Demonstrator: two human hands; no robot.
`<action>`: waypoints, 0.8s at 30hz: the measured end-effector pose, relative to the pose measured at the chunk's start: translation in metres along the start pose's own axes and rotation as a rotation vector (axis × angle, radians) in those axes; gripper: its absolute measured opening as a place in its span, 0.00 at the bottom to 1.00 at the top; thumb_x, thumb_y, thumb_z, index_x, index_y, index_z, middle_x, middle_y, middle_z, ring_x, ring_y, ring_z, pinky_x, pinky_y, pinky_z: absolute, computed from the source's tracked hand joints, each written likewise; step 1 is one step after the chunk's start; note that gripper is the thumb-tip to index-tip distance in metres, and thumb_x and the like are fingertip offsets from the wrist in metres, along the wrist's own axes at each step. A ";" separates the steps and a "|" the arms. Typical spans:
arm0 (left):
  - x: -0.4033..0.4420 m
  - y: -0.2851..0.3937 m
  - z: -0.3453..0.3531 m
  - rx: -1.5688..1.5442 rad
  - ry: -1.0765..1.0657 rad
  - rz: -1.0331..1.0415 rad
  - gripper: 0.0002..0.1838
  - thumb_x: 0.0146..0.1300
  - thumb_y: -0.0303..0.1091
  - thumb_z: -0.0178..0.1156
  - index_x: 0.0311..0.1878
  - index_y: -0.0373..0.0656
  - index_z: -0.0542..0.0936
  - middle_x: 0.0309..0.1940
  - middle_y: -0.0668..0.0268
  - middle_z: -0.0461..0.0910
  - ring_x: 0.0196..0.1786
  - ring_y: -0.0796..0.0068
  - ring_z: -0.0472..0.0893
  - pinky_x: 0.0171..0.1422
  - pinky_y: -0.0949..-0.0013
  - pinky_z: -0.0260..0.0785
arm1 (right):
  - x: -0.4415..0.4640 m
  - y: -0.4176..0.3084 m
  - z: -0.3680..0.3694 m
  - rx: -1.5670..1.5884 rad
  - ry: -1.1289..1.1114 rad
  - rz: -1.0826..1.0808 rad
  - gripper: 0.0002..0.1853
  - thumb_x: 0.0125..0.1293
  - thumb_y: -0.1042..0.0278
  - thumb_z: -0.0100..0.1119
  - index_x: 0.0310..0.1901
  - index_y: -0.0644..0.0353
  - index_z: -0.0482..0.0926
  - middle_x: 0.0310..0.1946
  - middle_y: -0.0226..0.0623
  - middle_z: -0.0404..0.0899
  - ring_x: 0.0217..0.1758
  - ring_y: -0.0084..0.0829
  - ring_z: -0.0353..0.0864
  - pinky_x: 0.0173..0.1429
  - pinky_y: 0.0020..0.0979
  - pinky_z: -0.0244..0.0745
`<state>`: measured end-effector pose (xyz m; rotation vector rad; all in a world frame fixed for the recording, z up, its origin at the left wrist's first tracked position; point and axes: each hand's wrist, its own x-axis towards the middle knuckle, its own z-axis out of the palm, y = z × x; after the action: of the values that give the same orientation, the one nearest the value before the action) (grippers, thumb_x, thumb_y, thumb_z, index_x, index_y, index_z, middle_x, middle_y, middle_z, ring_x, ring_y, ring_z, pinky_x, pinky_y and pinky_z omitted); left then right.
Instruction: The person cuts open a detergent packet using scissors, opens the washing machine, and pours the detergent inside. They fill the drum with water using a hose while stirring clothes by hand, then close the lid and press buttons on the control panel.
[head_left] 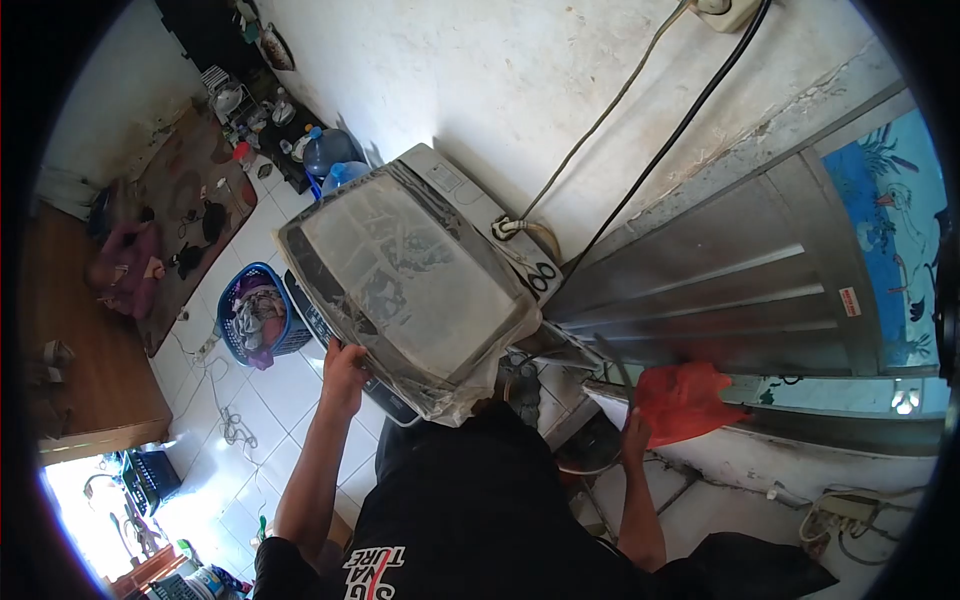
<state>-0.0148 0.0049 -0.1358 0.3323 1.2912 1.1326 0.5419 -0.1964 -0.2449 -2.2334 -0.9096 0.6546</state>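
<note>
Right in front of me stands a top-loading washing machine (455, 185), its lid (390, 260) covered in dusty, wrinkled clear plastic. My left hand (345, 378) has its fingers curled on the lid's front edge, beside the control panel strip (392, 402). Off to the right, my right hand (636, 436) is closed on a red plastic bag (685, 403), which hangs beside the door frame. Part of the right fingers is hidden by the bag. A pair of scissors (541, 276) and a plugged cable (508, 228) lie on the machine's rear ledge.
A blue laundry basket (262, 312) with clothes stands left of the machine. Water jugs (328, 150) are behind it. A grey door (700, 270) is on the right. Cables (235, 428) lie on the tiled floor. Another person (130, 265) is on the rug at far left.
</note>
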 end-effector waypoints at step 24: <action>0.059 -0.032 -0.030 1.471 0.346 0.049 0.43 0.65 0.70 0.47 0.40 0.30 0.85 0.40 0.39 0.84 0.49 0.43 0.83 0.57 0.47 0.71 | 0.132 -0.081 0.058 -0.456 0.053 0.009 0.38 0.73 0.38 0.43 0.38 0.75 0.82 0.35 0.68 0.80 0.48 0.67 0.79 0.48 0.56 0.71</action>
<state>-0.0334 0.0263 -0.2037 1.2632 2.2676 0.0548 0.5540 -0.0321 -0.2534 -2.6391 -1.1094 0.4164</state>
